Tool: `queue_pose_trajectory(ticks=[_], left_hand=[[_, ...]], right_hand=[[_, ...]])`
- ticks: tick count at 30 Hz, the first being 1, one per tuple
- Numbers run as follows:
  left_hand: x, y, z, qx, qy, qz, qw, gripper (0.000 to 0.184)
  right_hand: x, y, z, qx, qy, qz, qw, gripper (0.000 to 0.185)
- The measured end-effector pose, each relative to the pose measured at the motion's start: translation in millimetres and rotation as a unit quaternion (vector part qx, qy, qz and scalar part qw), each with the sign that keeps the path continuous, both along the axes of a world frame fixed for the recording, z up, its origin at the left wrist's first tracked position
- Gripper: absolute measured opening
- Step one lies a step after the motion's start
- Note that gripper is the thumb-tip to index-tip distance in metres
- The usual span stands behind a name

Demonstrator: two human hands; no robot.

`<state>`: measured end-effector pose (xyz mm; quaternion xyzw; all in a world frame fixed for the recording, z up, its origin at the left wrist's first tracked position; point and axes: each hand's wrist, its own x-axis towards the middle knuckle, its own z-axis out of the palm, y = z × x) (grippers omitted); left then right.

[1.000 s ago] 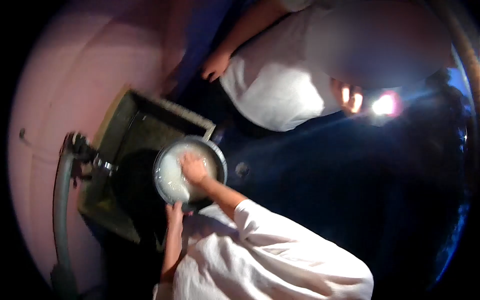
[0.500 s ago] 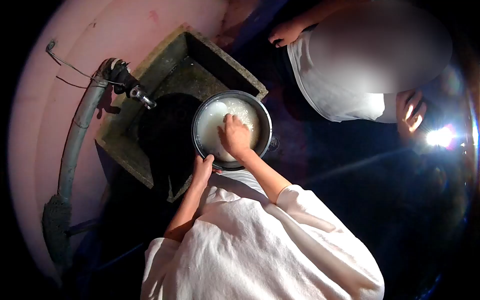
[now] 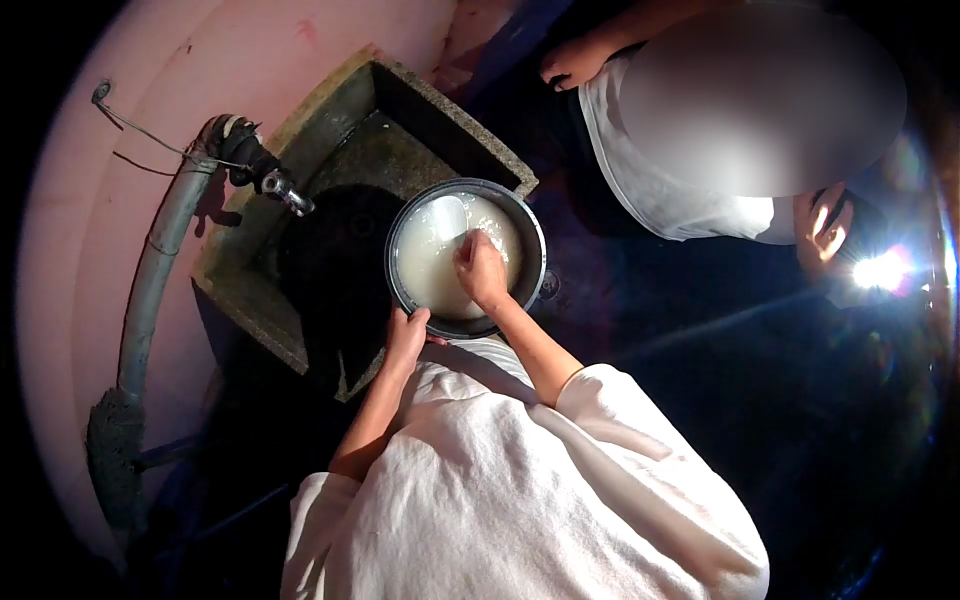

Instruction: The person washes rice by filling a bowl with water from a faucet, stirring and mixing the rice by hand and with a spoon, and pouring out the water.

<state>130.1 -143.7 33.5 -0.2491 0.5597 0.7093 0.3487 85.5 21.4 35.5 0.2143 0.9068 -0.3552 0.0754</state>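
Note:
A round dark pot (image 3: 538,235) is held tilted near my body, beside the sink's corner. Cloudy whitish water (image 3: 430,275) fills much of it, with pale grains that look like rice along the upper right. A smooth white patch (image 3: 448,216), perhaps a cup or a reflection, shows near the far side. My left hand (image 3: 407,335) grips the near left rim, thumb on top and fingers underneath. Inside the pot is my right hand (image 3: 482,272), its fingers curled and closed at the water. What they hold, if anything, is hidden.
A rough stone sink (image 3: 350,120) stands at the left, below a metal tap (image 3: 287,194) on a grey pipe (image 3: 150,280). Another person in a white shirt (image 3: 640,190) is at the upper right, a hand (image 3: 575,65) near the sink. A bright lamp (image 3: 880,272) shines at the right.
My right hand has moved right and slightly down within the pot, its fingers more curled. Cloudy water now covers more of the grains. My left hand keeps its hold on the rim.

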Motion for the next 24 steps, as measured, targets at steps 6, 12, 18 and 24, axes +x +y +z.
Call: queue_pose_trajectory(ticks=[6,12,18,24], left_hand=[[-4,4,13,-0.019,0.003,0.010,1.000,0.019],[-10,2,23,0.001,-0.014,0.012,1.000,0.015],[-17,1,28,-0.010,-0.028,0.017,0.999,0.014],[-18,0,44,-0.008,-0.034,0.038,0.999,0.014]], right_hand=[[-2,-4,26,0.113,0.067,0.001,0.991,0.010],[-1,14,16,0.237,0.066,0.111,0.963,0.020],[-25,11,9,0.205,-0.021,0.117,0.971,0.024],[-25,2,4,0.209,0.034,0.224,0.951,0.046]])
